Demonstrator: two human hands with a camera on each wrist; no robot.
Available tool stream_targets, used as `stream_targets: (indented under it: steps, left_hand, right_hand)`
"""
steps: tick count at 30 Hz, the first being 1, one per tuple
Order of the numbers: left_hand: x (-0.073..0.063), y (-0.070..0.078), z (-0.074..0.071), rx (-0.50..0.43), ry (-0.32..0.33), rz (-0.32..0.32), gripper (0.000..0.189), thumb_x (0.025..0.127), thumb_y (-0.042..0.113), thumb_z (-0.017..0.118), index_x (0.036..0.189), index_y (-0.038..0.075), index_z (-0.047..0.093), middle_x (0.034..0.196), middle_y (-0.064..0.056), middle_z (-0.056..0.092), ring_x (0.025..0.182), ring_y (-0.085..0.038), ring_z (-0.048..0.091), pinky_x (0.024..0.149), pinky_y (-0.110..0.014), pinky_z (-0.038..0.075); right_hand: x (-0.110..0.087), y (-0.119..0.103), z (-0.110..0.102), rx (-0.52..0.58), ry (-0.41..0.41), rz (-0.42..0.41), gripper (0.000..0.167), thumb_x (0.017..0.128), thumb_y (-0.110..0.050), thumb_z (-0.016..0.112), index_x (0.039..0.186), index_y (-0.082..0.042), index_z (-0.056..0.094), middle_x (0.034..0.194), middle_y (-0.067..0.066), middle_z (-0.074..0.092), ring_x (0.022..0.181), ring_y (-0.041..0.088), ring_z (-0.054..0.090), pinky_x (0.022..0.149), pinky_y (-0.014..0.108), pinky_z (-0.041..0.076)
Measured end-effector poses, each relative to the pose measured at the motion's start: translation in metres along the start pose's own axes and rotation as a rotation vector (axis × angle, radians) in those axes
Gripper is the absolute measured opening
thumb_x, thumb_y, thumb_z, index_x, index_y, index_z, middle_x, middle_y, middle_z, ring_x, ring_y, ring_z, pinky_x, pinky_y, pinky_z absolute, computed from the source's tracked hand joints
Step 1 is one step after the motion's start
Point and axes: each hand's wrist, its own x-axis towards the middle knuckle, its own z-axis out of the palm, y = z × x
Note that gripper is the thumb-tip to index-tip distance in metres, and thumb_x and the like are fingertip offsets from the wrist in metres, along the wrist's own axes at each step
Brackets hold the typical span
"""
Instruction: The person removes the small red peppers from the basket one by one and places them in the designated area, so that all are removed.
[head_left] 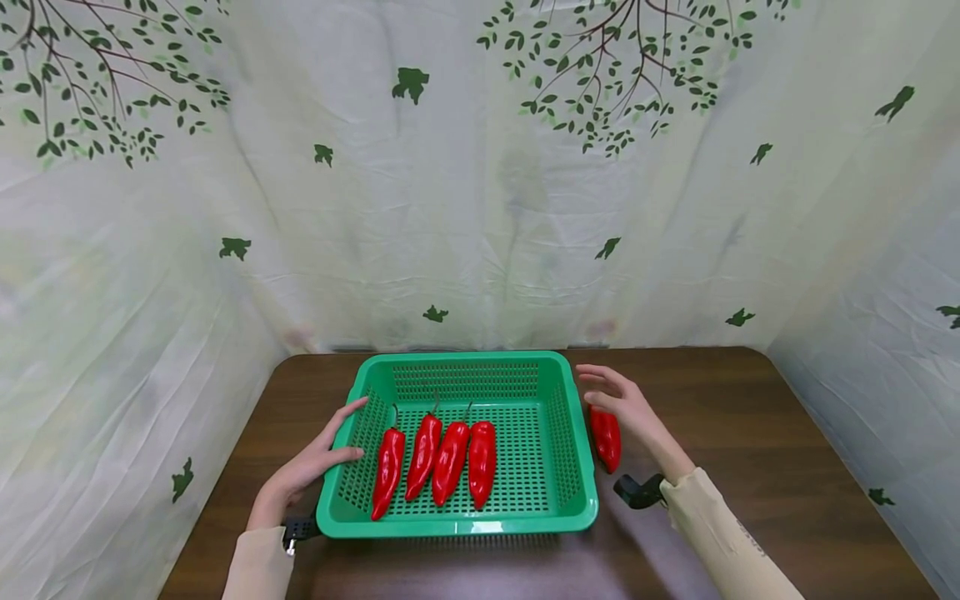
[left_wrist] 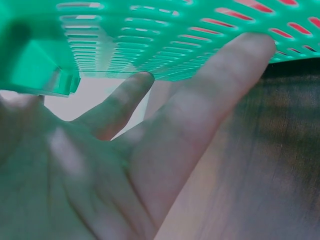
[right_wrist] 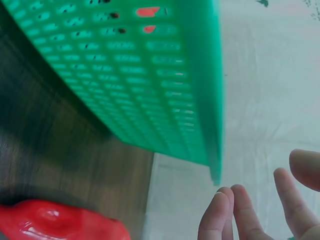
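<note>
A green plastic basket point(head_left: 465, 527) with slotted walls stands on the table, several long red peppers point(head_left: 451, 463) lying side by side in its left half. My left hand point(head_left: 307, 467) holds the basket's left rim. In the left wrist view, straight fingers point(left_wrist: 200, 115) of that hand lie along the outside of the slotted wall. Just off the right rim, my right hand point(head_left: 618, 404) hovers with fingers spread and nothing between them. Partly hidden below it, another red pepper point(head_left: 606, 442) lies on the table beside the basket, also seen low in the right wrist view.
The dark brown wooden table point(head_left: 735, 467) extends on both sides of the basket. A pale curtain point(head_left: 525, 250) printed with branches and leaves encloses the back and sides. Each wrist carries a black camera mount, such as the right one point(head_left: 637, 492).
</note>
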Motion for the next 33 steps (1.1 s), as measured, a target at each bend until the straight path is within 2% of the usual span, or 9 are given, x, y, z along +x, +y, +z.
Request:
stream_targets:
  steps: [8,14,22,33]
  left_hand:
    - [0.002,-0.002,-0.001,0.022,0.006,0.016,0.077,0.094,0.009,0.056,0.153,0.026,0.009,0.150,-0.023,0.011,0.124,-0.050,0.036,0.081,-0.047,0.052]
    - [0.003,-0.001,-0.001,0.030,0.007,0.011,0.077,0.094,0.011,0.056,0.153,0.026,0.010,0.148,-0.024,0.015,0.120,-0.048,0.041,0.078,-0.047,0.053]
    - [0.004,0.000,0.003,0.047,0.038,0.001,0.075,0.095,0.017,0.057,0.153,0.027,0.011,0.149,-0.023,0.015,0.123,-0.047,0.039,0.081,-0.045,0.053]
    - [0.005,-0.002,0.006,0.030,0.077,0.002,0.074,0.093,0.011,0.056,0.152,0.027,0.014,0.149,-0.022,0.015,0.118,-0.046,0.044,0.078,-0.047,0.053]
  right_hand:
    - [0.000,-0.009,0.007,-0.008,-0.036,-0.021,0.044,0.097,-0.008,0.052,0.139,0.000,0.044,0.136,0.025,0.046,0.119,0.043,0.048,0.095,0.053,0.043]
    - [0.000,-0.016,0.011,-0.017,-0.062,-0.032,0.044,0.096,-0.012,0.054,0.139,-0.002,0.045,0.137,0.025,0.045,0.122,0.043,0.045,0.094,0.051,0.044]
    - [0.002,-0.026,0.023,0.061,-0.121,-0.009,0.046,0.096,-0.014,0.056,0.140,-0.003,0.044,0.140,0.025,0.041,0.127,0.046,0.038,0.098,0.051,0.041]
    - [0.004,-0.033,0.044,0.066,-0.152,0.024,0.046,0.095,-0.013,0.057,0.139,-0.006,0.046,0.137,0.014,0.047,0.119,0.031,0.050,0.097,0.050,0.042]
